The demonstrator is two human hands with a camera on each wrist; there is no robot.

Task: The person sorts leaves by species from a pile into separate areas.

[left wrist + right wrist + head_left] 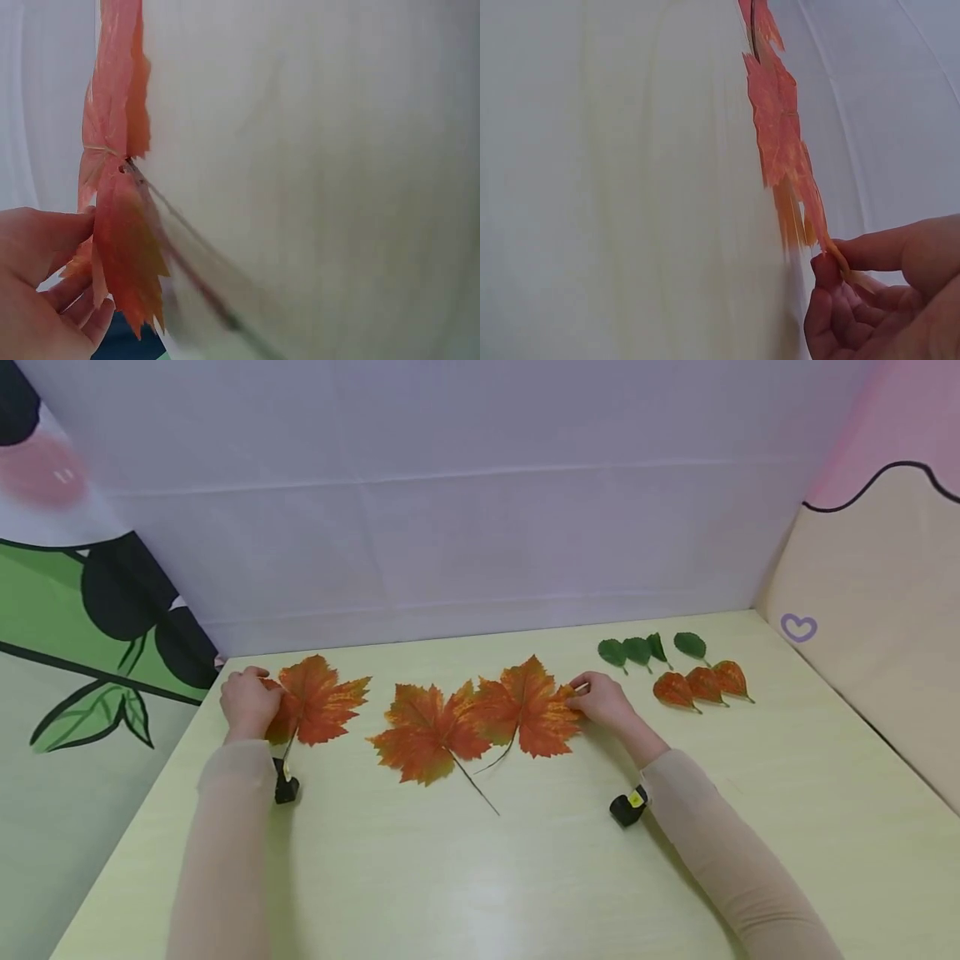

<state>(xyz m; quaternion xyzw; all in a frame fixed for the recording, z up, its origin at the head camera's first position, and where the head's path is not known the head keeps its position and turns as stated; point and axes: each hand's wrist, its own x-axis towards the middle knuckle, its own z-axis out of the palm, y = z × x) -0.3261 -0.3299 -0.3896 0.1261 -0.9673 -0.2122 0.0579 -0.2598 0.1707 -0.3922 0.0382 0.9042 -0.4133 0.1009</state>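
My left hand [251, 702] pinches the left edge of an orange maple leaf [315, 702] at the table's far left. In the left wrist view, thumb and fingers grip this leaf [127, 240] and its stem slants down over the table. My right hand [606, 700] pinches the right edge of a second maple leaf [528, 710]. The right wrist view shows that leaf's tip [821, 225] between thumb and forefinger, with part of the leaf raised from the tabletop. A third maple leaf [423, 735] lies in the middle, its right side overlapping the second one.
Several small green leaves [637, 650] lie at the back right. In front of them are three small orange-red leaves [707, 685] in a row. The pale table [450, 877] meets a grey-white cloth [480, 543] at its back edge.
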